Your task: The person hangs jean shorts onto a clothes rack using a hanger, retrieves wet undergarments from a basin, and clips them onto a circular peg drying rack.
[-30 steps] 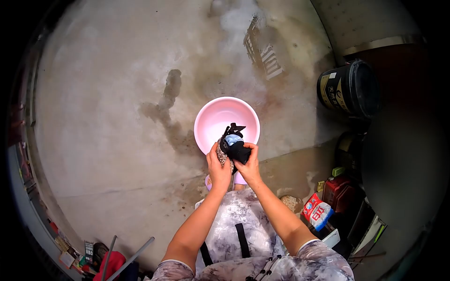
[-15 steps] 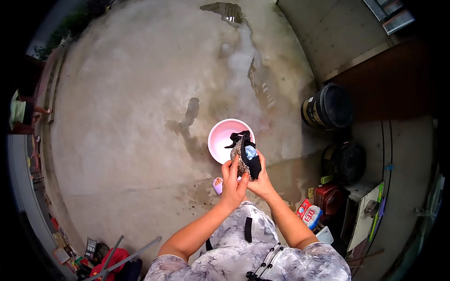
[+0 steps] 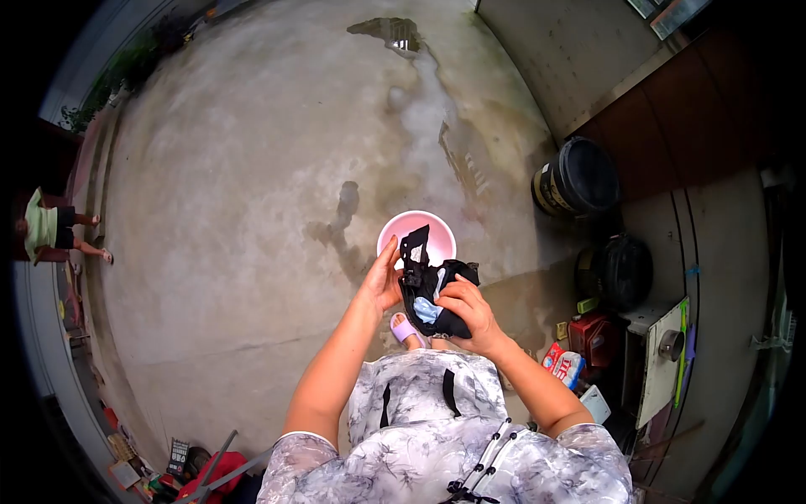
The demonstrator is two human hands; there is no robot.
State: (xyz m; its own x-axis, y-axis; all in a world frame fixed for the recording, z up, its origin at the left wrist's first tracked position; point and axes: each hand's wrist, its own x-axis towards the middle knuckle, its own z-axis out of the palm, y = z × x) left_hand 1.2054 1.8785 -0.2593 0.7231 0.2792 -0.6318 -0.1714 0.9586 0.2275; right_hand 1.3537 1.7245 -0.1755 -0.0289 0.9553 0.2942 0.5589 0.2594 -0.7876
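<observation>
Near the pink basin (image 3: 389, 225), the right hand (image 3: 472, 314) pinches the black cloth (image 3: 415, 270) between curled fingers, while I cannot tell whether the left hand's (image 3: 384, 281) fingers grip its edge

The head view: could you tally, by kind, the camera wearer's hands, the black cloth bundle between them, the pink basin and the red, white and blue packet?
Hands: 2, left hand and right hand
Black cloth bundle: 1
Pink basin: 1
Red, white and blue packet: 1
Total: 5
</observation>
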